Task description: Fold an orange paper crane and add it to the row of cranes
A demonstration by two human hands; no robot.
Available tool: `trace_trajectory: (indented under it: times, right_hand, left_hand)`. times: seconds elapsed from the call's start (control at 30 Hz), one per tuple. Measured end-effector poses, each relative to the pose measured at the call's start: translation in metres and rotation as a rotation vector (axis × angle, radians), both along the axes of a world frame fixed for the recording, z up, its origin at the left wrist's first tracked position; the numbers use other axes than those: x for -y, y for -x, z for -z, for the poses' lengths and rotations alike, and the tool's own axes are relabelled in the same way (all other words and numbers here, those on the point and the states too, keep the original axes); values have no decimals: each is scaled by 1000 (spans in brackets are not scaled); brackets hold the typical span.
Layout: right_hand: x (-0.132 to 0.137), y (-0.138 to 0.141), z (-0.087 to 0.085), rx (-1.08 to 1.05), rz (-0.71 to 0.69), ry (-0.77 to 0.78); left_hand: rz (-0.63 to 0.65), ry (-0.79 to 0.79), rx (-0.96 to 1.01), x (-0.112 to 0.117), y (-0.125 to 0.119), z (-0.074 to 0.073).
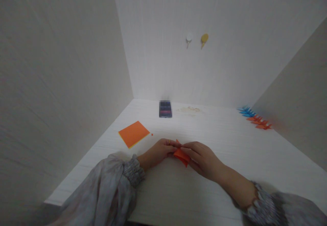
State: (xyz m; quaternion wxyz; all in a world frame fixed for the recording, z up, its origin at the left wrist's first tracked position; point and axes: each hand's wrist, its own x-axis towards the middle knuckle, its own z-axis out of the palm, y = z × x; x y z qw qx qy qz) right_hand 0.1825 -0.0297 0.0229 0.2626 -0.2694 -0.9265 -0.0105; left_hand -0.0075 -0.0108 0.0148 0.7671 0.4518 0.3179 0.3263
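Between my two hands, low in the middle of the head view, is a partly folded piece of orange paper (182, 155). My left hand (166, 148), with a ring on one finger, pinches its left edge. From the right, my right hand (201, 158) grips the same paper, its fingertips meeting those of the left at the top. Parts of the paper are hidden behind the fingers. To the left of my hands lies a stack of flat orange paper sheets (134, 134) with a yellow edge showing, and a tiny orange scrap (152, 134) sits by its corner.
A dark blurred box-like object (165, 109) stands at the back of the white table (217, 127). Folded blue paper figures (246, 111) and orange paper figures (260, 122) line the right side. A white hook (189, 38) and a yellow hook (204, 38) are on the back wall.
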Motion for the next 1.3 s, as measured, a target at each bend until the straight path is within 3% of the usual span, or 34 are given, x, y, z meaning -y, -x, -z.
trace_trajectory:
  times: [0.3,0.6,0.83,1.03,1.3]
  right_hand:
    - [-1,4,3,49,7,9]
    - [2,7,9,145,-10,-113]
    - [-1,5,6,19,-33,29]
    - [-6,-1,9,-87,-68,166]
    - [0,4,8,98,-67,-122]
  left_hand:
    - [-10,-61,-23,-2,-1,6]
    - [-13,-51,-72,-1,-2,6]
    - [-26,-80,-137,1,-3,1]
    - [-22,-93,-100,-1,-3,7]
    - [5,-94,-140,-1,-3,4]
